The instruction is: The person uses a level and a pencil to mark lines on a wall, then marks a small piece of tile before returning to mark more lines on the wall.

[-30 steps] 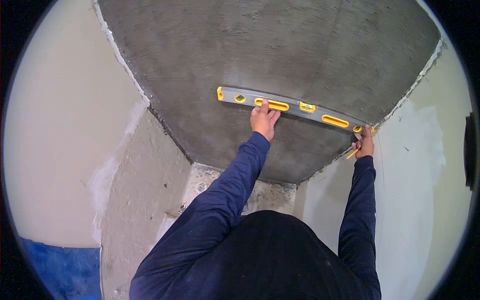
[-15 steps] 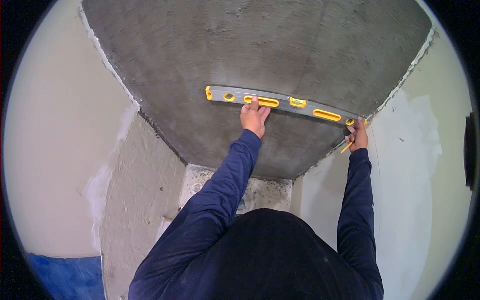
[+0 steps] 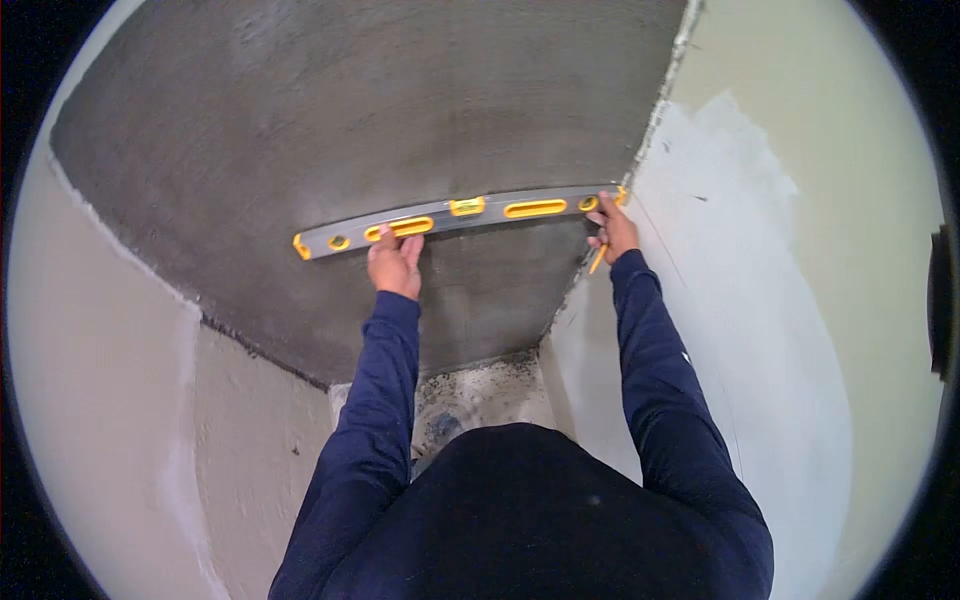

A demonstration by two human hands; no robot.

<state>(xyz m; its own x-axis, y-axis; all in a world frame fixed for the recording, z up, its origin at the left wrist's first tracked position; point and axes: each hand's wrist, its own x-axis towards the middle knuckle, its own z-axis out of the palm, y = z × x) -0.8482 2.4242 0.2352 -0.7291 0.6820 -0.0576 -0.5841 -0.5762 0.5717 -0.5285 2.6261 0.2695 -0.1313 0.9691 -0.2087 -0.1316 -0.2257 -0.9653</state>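
A grey spirit level (image 3: 487, 212) with yellow end caps and yellow-rimmed slots lies against the dark cement wall (image 3: 350, 110). My left hand (image 3: 397, 265) grips its lower edge left of the middle, the thumb over a yellow slot. At the level's right end, close to the corner, my right hand (image 3: 616, 228) holds it with the fingers. A thin yellow pencil (image 3: 598, 259) sticks out downward from the same hand.
To the right stands a side wall with a white patch (image 3: 720, 250) and a thin line running down it. A beige wall (image 3: 100, 330) is on the left, with a rough grey strip (image 3: 250, 420) beside it. Below the cement is a speckled surface (image 3: 480, 395).
The view has turned, so the level and both hands appear further left, and the level's tilt in the picture has changed. Both hands still hold the level.
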